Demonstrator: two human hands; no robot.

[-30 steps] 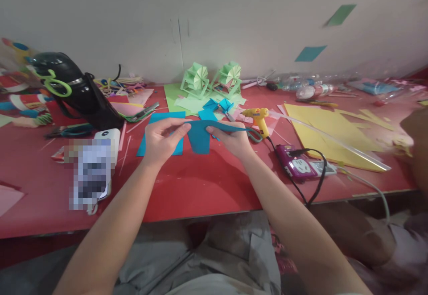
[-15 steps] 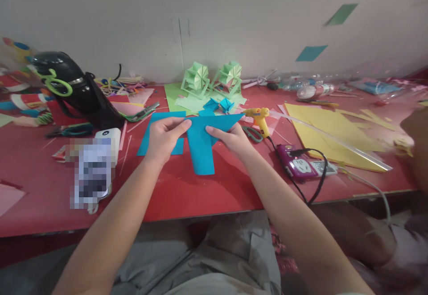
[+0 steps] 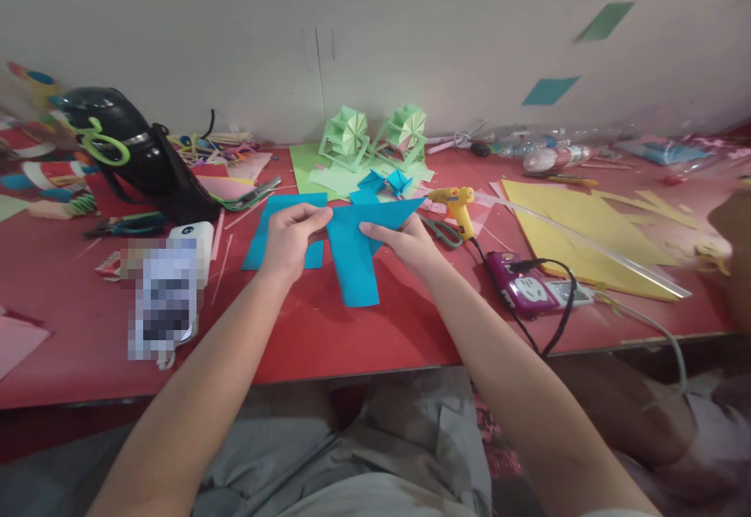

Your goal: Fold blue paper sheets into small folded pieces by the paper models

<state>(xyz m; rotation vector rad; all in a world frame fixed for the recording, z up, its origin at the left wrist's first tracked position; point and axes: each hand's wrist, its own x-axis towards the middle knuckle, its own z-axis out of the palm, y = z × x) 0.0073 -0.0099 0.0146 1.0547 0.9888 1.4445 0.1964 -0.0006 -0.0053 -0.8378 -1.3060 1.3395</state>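
Observation:
Both my hands hold a folded piece of blue paper (image 3: pixel 355 255) just above the red table (image 3: pixel 364 329). My left hand (image 3: pixel 289 241) pinches its upper left edge between thumb and fingers. My right hand (image 3: pixel 404 243) pinches the upper right part, where the paper runs to a point. The lower end of the piece hangs down toward me. A second flat blue sheet (image 3: pixel 275 235) lies on the table behind my left hand. Green-handled scissors (image 3: pixel 437 229) lie just right of my right hand.
A yellow glue gun (image 3: pixel 456 206), a purple power strip (image 3: pixel 522 292) with a black cord, yellow paper (image 3: pixel 580 235) and a clear ruler lie at right. Two green paper wheels (image 3: pixel 375 135) stand at the back. A black bag (image 3: pixel 138 161) and a white device (image 3: pixel 191 239) lie at left. Another person's arm (image 3: pixel 733 251) shows at far right.
The blue piece has been turned from edge-on to face up and unfolded so its lower end hangs toward me. Both hands kept their grip and barely shifted.

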